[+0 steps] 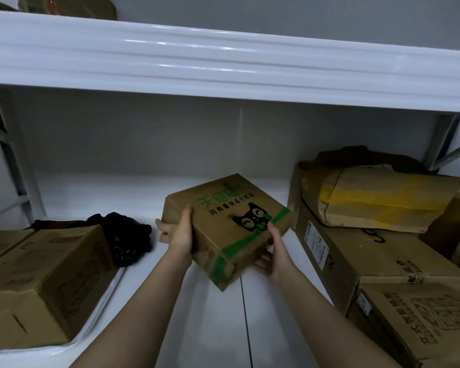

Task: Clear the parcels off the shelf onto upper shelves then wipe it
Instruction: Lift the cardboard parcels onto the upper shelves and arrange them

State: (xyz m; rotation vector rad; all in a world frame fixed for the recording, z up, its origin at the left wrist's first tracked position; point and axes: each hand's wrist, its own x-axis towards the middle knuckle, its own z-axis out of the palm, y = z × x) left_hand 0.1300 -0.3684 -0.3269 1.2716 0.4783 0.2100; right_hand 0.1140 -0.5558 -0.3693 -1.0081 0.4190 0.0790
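A brown cardboard box (223,216) with green tape and a black cat logo is held tilted just above the white shelf (210,314). My left hand (177,232) grips its left edge, thumb on top and fingers down the side. My right hand (272,251) holds its right front corner, thumb on the green tape and fingers underneath. The upper shelf (223,62) spans the view overhead, with a brown parcel (72,6) partly visible on it at the top left.
A large carton (43,282) lies at the left with a black plastic bag (125,237) behind it. At the right, stacked cartons (369,261) carry a parcel wrapped in yellow tape (377,200). Metal uprights stand at both shelf ends.
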